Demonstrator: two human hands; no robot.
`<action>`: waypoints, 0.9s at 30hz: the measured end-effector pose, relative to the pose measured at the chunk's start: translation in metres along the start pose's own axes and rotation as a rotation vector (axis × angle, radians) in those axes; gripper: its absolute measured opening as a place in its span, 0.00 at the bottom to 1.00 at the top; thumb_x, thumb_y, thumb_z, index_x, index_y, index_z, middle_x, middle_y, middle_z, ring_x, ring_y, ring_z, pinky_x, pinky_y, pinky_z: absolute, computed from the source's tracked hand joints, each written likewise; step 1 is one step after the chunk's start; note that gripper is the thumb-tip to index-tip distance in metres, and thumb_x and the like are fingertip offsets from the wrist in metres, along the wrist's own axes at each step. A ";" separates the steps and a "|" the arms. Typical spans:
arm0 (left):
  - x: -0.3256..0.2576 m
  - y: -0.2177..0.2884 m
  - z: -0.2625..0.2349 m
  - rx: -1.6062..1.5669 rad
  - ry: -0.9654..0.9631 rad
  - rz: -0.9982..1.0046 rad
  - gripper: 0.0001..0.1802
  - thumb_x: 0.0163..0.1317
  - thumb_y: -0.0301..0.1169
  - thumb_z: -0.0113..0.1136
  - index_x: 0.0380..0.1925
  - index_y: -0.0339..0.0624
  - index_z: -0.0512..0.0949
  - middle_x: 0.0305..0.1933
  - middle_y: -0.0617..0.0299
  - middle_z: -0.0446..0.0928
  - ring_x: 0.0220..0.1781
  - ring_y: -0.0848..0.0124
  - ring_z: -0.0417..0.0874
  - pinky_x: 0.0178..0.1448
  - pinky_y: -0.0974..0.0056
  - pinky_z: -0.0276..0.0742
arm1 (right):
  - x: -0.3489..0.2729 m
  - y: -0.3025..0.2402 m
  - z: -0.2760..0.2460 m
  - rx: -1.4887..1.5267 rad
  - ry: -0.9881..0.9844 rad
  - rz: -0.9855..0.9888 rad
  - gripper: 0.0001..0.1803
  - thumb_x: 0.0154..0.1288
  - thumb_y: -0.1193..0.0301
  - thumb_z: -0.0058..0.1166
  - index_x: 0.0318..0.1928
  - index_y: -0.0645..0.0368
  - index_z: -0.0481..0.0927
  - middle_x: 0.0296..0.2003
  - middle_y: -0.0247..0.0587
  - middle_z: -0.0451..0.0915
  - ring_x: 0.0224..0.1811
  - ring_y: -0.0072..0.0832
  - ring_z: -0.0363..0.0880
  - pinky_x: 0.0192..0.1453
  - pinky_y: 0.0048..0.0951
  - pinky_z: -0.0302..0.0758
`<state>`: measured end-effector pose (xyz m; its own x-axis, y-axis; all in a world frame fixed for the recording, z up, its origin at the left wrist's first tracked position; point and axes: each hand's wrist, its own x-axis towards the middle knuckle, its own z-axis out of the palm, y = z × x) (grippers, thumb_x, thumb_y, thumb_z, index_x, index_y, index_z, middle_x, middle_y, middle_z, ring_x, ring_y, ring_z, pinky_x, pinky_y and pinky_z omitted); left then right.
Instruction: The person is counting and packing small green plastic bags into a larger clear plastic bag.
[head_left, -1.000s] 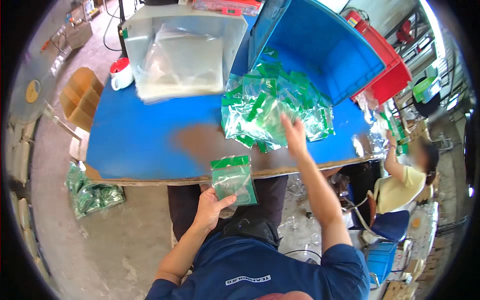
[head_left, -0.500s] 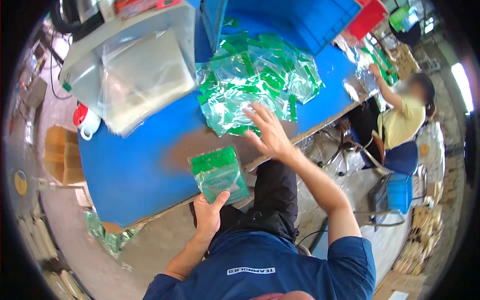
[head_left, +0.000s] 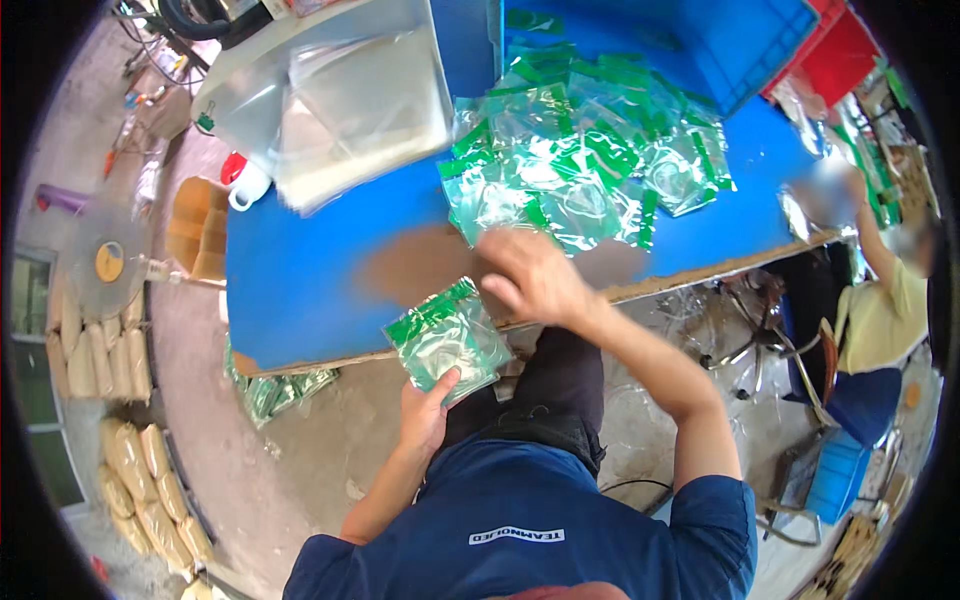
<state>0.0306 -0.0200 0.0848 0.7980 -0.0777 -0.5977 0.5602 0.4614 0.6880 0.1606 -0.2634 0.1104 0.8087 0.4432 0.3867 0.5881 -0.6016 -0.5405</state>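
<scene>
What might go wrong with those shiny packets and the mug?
The held green-and-clear packet might slip, since the left grip has it by its near side. The right grip, close to the loose packet pile, could scatter some. The white-and-red mug sits near the left edge of the blue table, so a bump might knock it off.

this looks like a packing workshop, with a long blue-topped worktable (head_left: pixel 300 290) bearing a heap of clear-and-green plastic bags (head_left: pixel 565 150) by a blue crate (head_left: pixel 765 45), a co-worker (head_left: pixel 880 320) near its right end, and brown wrapped bundles (head_left: pixel 150 490) in rows at the left.
</scene>
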 end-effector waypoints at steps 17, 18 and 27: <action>-0.009 -0.016 0.025 0.062 0.222 0.398 0.25 0.67 0.26 0.64 0.63 0.38 0.68 0.59 0.57 0.77 0.57 0.66 0.81 0.59 0.57 0.81 | -0.040 -0.020 0.035 0.202 -0.203 -0.335 0.20 0.63 0.70 0.61 0.53 0.66 0.78 0.56 0.49 0.77 0.63 0.43 0.74 0.68 0.43 0.70; -0.008 -0.015 0.020 0.068 0.239 0.397 0.25 0.67 0.26 0.63 0.63 0.39 0.68 0.59 0.57 0.77 0.56 0.66 0.81 0.58 0.56 0.82 | -0.033 -0.018 0.033 0.195 -0.178 -0.328 0.20 0.63 0.70 0.61 0.53 0.66 0.78 0.56 0.49 0.77 0.63 0.43 0.74 0.68 0.43 0.70; 0.000 -0.014 -0.036 -0.010 0.063 0.507 0.28 0.63 0.22 0.65 0.62 0.39 0.68 0.58 0.57 0.77 0.58 0.65 0.81 0.62 0.56 0.79 | -0.054 -0.024 0.022 -0.195 -0.131 -0.143 0.40 0.62 0.50 0.63 0.68 0.59 0.68 0.66 0.53 0.68 0.74 0.48 0.60 0.78 0.54 0.53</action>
<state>0.0147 0.0054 0.0608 0.9537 0.2114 -0.2141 0.1041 0.4358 0.8940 0.1023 -0.2578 0.0859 0.7169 0.6073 0.3424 0.6969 -0.6377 -0.3281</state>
